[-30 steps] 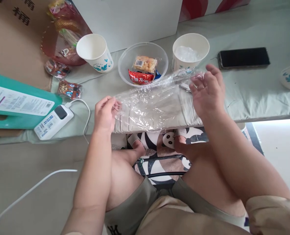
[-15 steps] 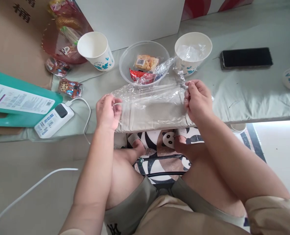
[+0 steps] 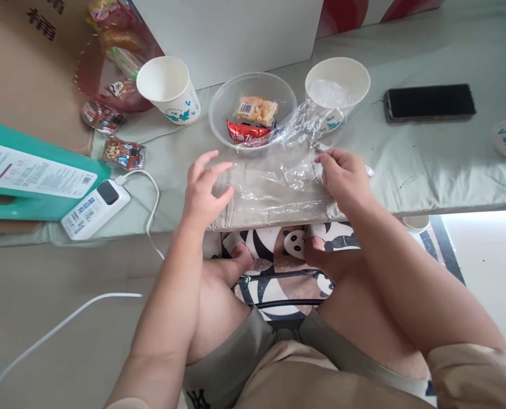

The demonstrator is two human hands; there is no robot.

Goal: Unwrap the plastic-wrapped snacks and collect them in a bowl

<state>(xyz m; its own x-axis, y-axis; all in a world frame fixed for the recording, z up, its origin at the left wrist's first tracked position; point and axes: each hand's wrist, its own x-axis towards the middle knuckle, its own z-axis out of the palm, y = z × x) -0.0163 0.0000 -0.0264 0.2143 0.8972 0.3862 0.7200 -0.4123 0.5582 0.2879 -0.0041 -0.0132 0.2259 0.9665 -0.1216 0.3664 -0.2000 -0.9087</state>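
A clear plastic bag [image 3: 278, 176] lies spread along the table's front edge, its upper part crumpled against a paper cup [image 3: 338, 85]. At its left side, my left hand [image 3: 206, 190] is open with the fingers spread. My right hand [image 3: 347, 173] pinches the bag's right side between thumb and fingers. Just behind the bag stands a clear round plastic bowl [image 3: 219, 116]. Inside it are a pale wrapped snack [image 3: 259, 111] and a red snack packet [image 3: 248, 133]. Some clear plastic shows inside the cup.
Another paper cup [image 3: 170, 91] stands left of the bowl, near a red basket [image 3: 86, 68] of snacks. A white power bank [image 3: 95, 210] with a cable leans by a green jug [image 3: 31, 170]. A phone [image 3: 430, 102] lies at the right.
My left hand has let go of the bag's left side and spread its fingers, shifting slightly right. The bag has slackened, and its upper part now bunches over the right cup's front.
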